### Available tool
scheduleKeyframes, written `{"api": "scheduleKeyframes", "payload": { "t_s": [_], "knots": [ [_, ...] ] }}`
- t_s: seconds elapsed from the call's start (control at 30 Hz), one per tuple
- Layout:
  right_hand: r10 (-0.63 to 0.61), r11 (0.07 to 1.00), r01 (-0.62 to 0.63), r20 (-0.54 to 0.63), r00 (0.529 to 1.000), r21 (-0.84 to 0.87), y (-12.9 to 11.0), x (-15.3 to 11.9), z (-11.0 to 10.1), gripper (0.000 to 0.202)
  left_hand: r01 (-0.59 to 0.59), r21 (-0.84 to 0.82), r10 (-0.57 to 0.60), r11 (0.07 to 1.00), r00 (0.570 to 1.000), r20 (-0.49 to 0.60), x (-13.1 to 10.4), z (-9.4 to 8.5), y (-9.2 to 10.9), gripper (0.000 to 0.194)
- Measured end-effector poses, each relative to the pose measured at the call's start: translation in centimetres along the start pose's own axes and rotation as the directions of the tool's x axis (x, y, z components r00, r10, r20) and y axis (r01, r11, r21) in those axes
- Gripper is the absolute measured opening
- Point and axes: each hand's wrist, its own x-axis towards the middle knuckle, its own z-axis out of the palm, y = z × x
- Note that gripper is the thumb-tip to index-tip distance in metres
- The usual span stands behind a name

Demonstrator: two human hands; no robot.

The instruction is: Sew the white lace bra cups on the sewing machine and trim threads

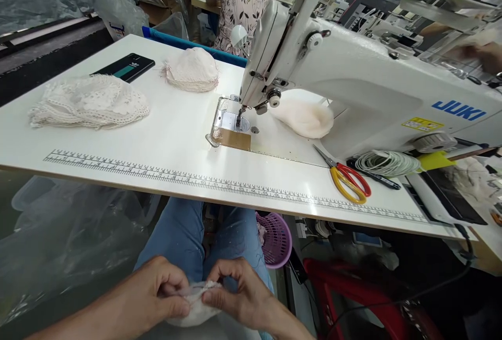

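Over my lap, a small white fabric piece with a lacy edge (pixel 194 311) is pinched between both hands. My left hand (pixel 162 290) grips its left side, thumb on top and fingers curled. My right hand (pixel 239 293) pinches the lacy edge on the right between thumb and fingers. On the sewing table above lie a stack of white lace pieces (pixel 92 102) and a stack of cream cup-shaped pieces (pixel 192 70). Another cream padded piece (pixel 306 117) rests under the arm of the sewing machine (pixel 353 68).
Scissors with red and yellow handles (pixel 349 180) lie near a coil of pale cord (pixel 382 163). A black phone (pixel 125 68) sits at the table's back left. Below stand a purple basket (pixel 277 240) and a red stool (pixel 353 293). Another person (pixel 243 5) sits beyond the table.
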Motion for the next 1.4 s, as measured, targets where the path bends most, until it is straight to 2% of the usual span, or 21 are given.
{"api": "scheduleKeyframes", "payload": {
  "t_s": [0.17,0.37,0.47,0.6,0.77,0.87,1.03,1.1,1.23,1.4],
  "knots": [
    [0.008,0.999,-0.009,-0.009,1.0,-0.049,-0.2,-0.1,-0.2,0.039,0.036,0.026,-0.035,0.999,0.999,-0.038,-0.3,0.1,0.1,0.019],
    [-0.075,0.985,0.071,-0.024,0.997,-0.156,0.1,-0.2,0.3,0.026,-0.016,-0.083,0.021,0.996,0.998,0.058,0.2,0.6,0.6,0.026],
    [-0.109,0.973,0.096,-0.051,0.993,-0.208,0.2,-0.6,0.2,0.022,-0.036,-0.099,0.041,0.994,0.998,0.046,0.8,0.9,0.5,0.025],
    [-0.105,0.966,0.101,-0.005,0.994,-0.239,0.2,-1.0,-0.2,0.025,-0.045,-0.057,0.046,0.997,0.999,0.017,0.9,1.2,0.4,0.026],
    [-0.122,0.97,0.117,-0.013,0.992,-0.215,0.1,-0.7,-0.2,0.023,-0.034,-0.081,0.036,0.996,0.999,0.021,0.7,1.1,0.7,0.025],
    [-0.127,0.972,0.121,-0.016,0.992,-0.202,0.1,-0.7,-0.1,0.017,-0.015,-0.12,0.016,0.993,1.0,0.014,1.0,1.2,0.3,0.03],
    [-0.107,0.963,0.088,-0.06,0.992,-0.256,0.5,-0.9,-0.2,0.016,0.039,-0.214,-0.017,0.976,0.994,0.105,1.3,1.4,-0.8,0.044],
    [-0.123,0.958,0.101,-0.069,0.99,-0.269,0.5,-1.0,-0.2,0.016,0.039,-0.233,-0.016,0.972,0.995,0.101,1.2,1.5,-0.7,0.046],
    [-0.167,0.95,0.143,-0.067,0.984,-0.276,0.1,-1.0,-0.2,0.018,0.044,-0.202,-0.035,0.978,0.998,0.048,1.0,1.4,-0.1,0.04],
    [-0.151,0.957,0.136,-0.041,0.988,-0.257,-0.1,-0.9,-0.2,0.015,0.041,-0.186,-0.035,0.982,0.999,0.036,1.3,1.4,0.1,0.03]
  ]
}}
